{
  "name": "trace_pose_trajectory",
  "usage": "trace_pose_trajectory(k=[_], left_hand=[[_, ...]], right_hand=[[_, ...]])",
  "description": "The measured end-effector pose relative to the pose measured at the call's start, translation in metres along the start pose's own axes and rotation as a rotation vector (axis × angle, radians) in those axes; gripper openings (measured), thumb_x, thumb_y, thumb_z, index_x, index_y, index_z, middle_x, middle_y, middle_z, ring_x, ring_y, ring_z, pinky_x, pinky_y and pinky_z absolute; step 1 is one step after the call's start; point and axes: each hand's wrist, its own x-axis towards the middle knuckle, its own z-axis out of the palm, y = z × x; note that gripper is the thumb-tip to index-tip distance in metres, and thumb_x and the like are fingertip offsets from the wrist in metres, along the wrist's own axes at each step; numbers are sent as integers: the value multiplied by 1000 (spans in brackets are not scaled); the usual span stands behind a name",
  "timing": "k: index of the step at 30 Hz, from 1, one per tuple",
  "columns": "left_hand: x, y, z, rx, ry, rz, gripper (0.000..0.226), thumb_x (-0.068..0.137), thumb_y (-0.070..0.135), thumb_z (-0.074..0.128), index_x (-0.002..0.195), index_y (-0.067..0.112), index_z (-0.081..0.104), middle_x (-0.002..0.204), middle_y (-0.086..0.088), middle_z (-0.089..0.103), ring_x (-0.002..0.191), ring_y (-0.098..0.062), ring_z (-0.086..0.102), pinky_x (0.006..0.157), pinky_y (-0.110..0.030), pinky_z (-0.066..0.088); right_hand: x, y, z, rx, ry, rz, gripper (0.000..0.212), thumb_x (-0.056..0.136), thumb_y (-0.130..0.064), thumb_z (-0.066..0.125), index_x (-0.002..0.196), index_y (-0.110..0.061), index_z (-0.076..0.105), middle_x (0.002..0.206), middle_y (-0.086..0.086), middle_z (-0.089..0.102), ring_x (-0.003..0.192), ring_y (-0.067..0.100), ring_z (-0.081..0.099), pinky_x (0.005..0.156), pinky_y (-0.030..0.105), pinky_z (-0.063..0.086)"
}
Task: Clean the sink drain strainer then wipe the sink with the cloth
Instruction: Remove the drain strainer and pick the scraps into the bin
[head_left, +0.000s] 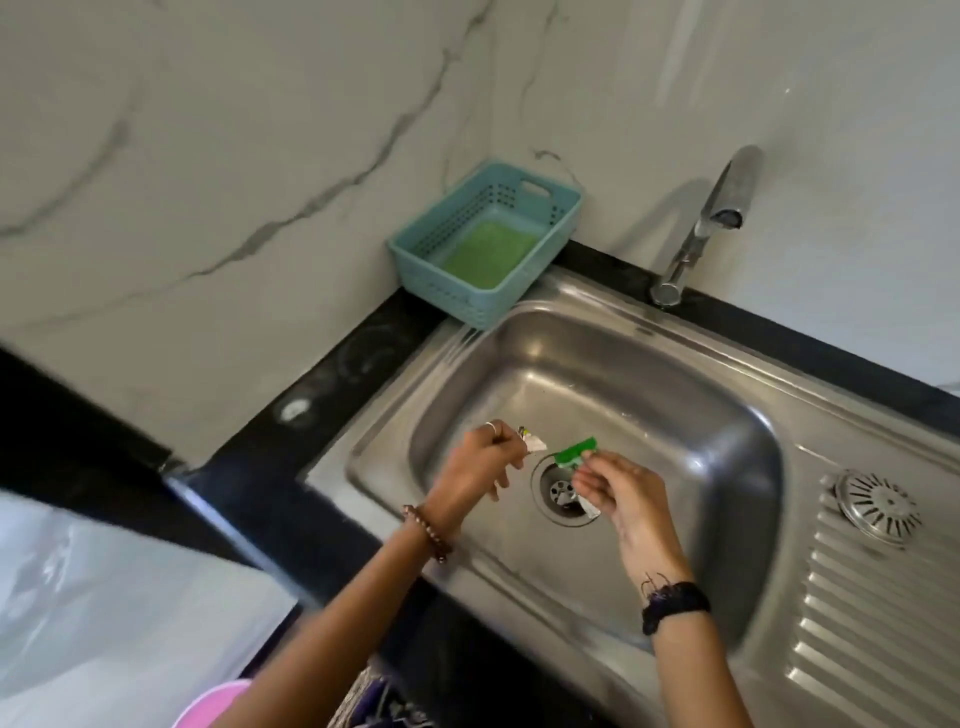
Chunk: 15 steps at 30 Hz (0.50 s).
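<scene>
The round metal drain strainer (879, 506) lies on the ribbed draining board at the right of the steel sink (649, 395). The drain hole (561, 491) in the basin stands uncovered. Over the basin, my left hand (480, 462) pinches a small white scrap of wrapper (535, 444). My right hand (621, 491) pinches a green wrapper piece (574, 451) just above the drain, with another pale scrap under its fingers. A green cloth (491, 253) lies flat inside the teal basket at the sink's back left corner.
The teal plastic basket (415, 254) sits on the black counter (332, 374) against the marble wall. A chrome tap (701, 228) rises behind the basin. A pink object (208, 706) and a white plastic sheet (104, 597) are at the lower left.
</scene>
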Motion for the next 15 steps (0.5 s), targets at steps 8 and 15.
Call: trace_pose_trajectory(k=[8,15], left_hand=[[-146,-42,-55,-273,336,-15,25,87,12,49,63,18,51,54,8,53,40,-5,44,36,-17,35],[-261,-144,-110,-358,791,-188,18,85,11,59,68,15,57,56,3,51,45,-9,45,40,-20,35]], right_hand=[[-106,27,65,-134,-421,-42,12,84,0,61,92,-9,62,66,1,71,57,7,66,55,16,54],[-165,124,148,-549,-811,-33,15,83,-4,65,74,-15,58,65,2,68,53,5,65,52,16,51]])
